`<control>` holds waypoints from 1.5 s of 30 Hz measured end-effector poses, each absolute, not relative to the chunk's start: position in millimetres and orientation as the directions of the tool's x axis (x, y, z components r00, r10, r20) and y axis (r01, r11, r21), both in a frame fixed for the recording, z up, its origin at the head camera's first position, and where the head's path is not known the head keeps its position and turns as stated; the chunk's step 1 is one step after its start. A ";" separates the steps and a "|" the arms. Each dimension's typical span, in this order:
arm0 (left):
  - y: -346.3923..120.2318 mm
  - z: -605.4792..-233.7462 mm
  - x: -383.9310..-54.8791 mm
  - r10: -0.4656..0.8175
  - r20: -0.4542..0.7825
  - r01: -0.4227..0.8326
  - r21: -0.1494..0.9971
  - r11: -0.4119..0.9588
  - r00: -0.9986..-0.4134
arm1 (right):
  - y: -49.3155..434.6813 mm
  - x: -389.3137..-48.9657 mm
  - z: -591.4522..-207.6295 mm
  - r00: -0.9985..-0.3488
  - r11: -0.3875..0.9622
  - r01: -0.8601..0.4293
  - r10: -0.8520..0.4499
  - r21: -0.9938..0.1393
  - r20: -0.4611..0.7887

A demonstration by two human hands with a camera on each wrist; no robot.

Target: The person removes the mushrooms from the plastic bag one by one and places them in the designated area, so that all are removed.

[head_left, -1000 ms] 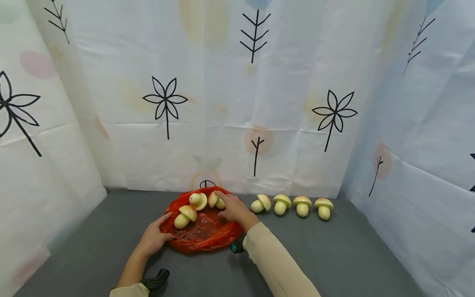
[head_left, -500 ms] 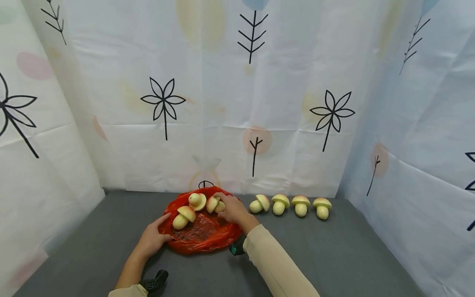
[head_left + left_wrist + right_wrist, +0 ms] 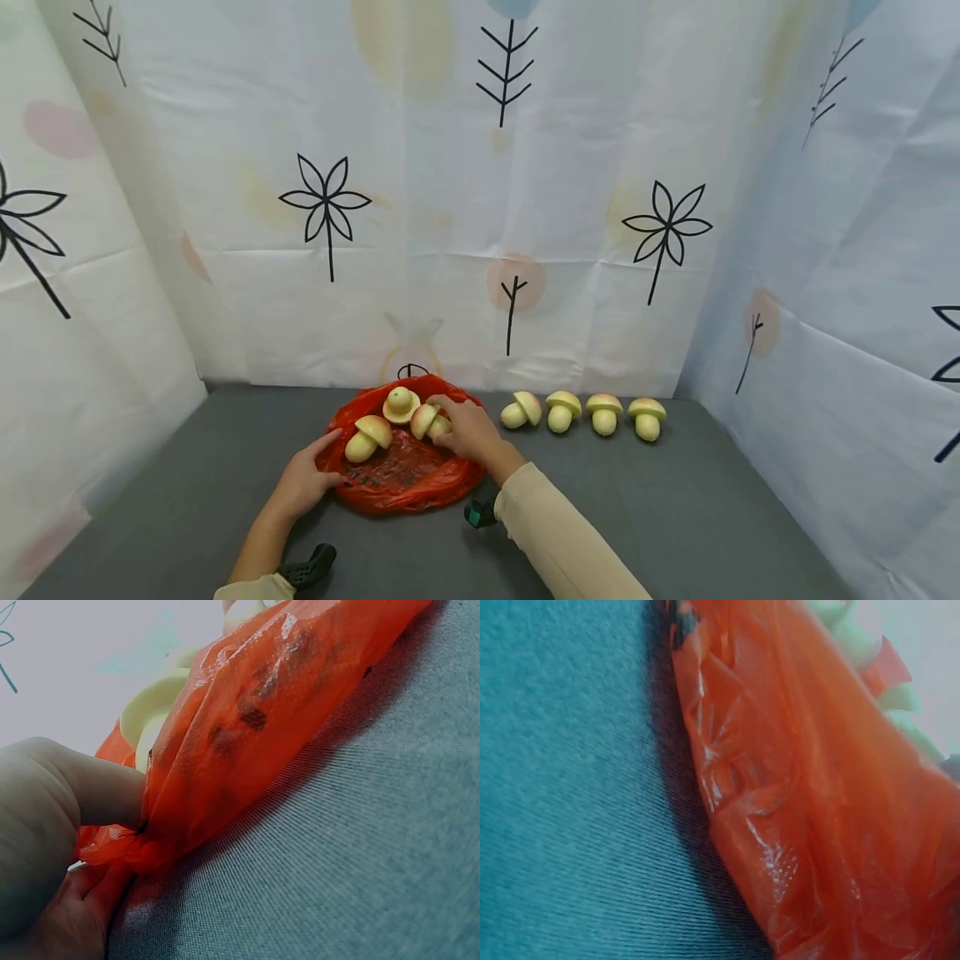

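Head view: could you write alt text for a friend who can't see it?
A person's right hand grips a mushroom inside a red bag, while the left hand holds the bag's left edge. Two other mushrooms lie in the bag; four more mushrooms form a row to its right on a grey table, before a patterned curtain.

Low in the middle of the frame: one red bag, three mushrooms in it, one left hand, one right hand. Lower right half: four more mushrooms.
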State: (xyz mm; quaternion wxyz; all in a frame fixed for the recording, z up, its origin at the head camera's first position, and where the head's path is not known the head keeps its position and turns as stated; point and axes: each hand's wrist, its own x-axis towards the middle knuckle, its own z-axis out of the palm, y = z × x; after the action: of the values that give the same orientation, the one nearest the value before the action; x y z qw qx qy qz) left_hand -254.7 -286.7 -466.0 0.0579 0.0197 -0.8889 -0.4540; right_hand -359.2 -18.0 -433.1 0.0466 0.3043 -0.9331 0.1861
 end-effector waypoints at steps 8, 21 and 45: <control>-288.0 -467.1 -255.3 -0.079 0.100 0.035 0.807 0.590 -0.992 | -14.1 -350.8 -423.1 -0.797 0.712 -0.604 -0.535 -0.358 0.282; -288.5 -467.7 -254.6 -0.073 0.102 0.037 0.794 0.607 -0.992 | 5.9 -327.5 -395.9 -0.799 0.667 -0.599 -0.531 -0.443 0.281; -287.8 -467.5 -253.9 -0.052 0.107 0.054 0.795 0.605 -0.993 | 73.5 -321.3 -401.0 -0.760 0.589 -0.648 -0.464 -0.483 0.455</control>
State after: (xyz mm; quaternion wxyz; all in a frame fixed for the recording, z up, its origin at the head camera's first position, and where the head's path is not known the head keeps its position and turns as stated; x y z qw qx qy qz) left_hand -253.9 -287.8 -467.5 0.0596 -0.0007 -0.8937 -0.4447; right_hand -321.3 73.5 -401.0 0.1419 0.3158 -0.8801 0.3251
